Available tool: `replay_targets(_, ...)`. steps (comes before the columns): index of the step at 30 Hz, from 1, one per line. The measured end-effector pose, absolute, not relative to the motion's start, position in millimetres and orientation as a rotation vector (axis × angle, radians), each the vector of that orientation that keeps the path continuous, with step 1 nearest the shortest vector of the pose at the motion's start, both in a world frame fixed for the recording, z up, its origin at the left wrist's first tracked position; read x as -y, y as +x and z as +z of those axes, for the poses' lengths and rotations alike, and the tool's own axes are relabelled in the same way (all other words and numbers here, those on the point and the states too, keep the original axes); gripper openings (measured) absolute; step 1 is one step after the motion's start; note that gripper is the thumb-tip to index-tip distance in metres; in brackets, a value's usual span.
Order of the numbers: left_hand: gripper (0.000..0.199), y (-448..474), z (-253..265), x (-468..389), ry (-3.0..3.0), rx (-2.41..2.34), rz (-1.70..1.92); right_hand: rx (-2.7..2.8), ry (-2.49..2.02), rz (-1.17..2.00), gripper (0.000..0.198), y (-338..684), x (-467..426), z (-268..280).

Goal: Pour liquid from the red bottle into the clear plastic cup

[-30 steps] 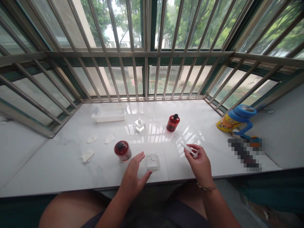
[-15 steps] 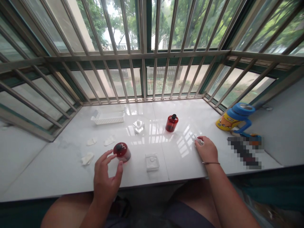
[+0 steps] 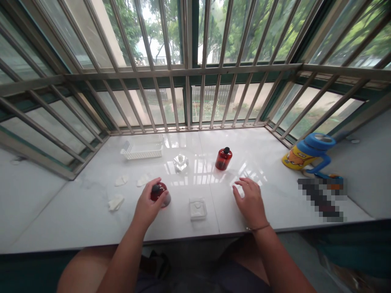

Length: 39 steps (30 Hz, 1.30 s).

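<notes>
My left hand (image 3: 149,203) is wrapped round a squat red bottle (image 3: 166,200) with a black cap, which stands on the white countertop. Thumb and fingers lie on opposite sides of it. To the right, my right hand (image 3: 249,199) hovers low over the counter, fingers curved and apart, with nothing visible between them. Between the two hands lies a small clear square dish (image 3: 198,209). A second red bottle (image 3: 224,159) with a black cap stands beyond my right hand. Farther back, a faceted clear glass piece (image 3: 181,162) sits near the middle.
A white perforated basket (image 3: 143,154) lies at the back left. Several crumpled white tissues (image 3: 116,202) are on the left. At right stands a blue and yellow handled flask (image 3: 307,151), with a blurred-out dark object (image 3: 322,201) before it. Metal window bars (image 3: 195,75) close off the back.
My left hand has moved forward and closed round the near red bottle. My right hand has shifted left, and its fingers have spread. The view has turned slightly.
</notes>
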<state>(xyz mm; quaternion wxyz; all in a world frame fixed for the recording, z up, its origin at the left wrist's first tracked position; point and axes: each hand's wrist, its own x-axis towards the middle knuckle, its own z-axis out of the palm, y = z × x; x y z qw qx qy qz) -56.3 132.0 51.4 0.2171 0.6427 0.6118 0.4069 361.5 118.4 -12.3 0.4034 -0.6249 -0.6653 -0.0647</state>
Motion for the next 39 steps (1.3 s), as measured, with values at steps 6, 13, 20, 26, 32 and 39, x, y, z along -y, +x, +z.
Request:
replay_targets(6, 0.046, -47.0, 44.5, -127.1, 1.752, -1.628, 1.227, 1.74, -1.352, 0.107, 0.018, 278.9, -84.8, 10.5)
replay_targets(13, 0.026, -30.4, 49.5, -122.6, 1.722, -1.477, 1.235, 1.919, -1.155, 0.427, 0.07, 222.3, -72.6, 13.0)
replay_targets(20, 0.03, -16.2, 50.0, -114.2, 1.826, -1.204, 1.089, 1.896, -1.194, 0.445, 0.077, 219.4, -81.6, -2.9)
replay_targets(26, 0.031, -6.5, 42.1, -107.2, 1.789, -1.183, 1.155, 1.876, -1.256, 0.405, 0.066, 229.6, -82.5, -7.2)
replay_targets(32, 0.028, -2.1, 40.8, -106.2, 1.737, -1.208, 1.222, 1.841, -1.286, 0.341, 0.063, 231.3, -83.0, -13.1)
replay_targets(39, 0.029, 1.9, 34.7, -106.1, 1.596, -1.234, 1.255, 1.823, -1.302, 0.28, 0.063, 226.1, -83.7, -17.8)
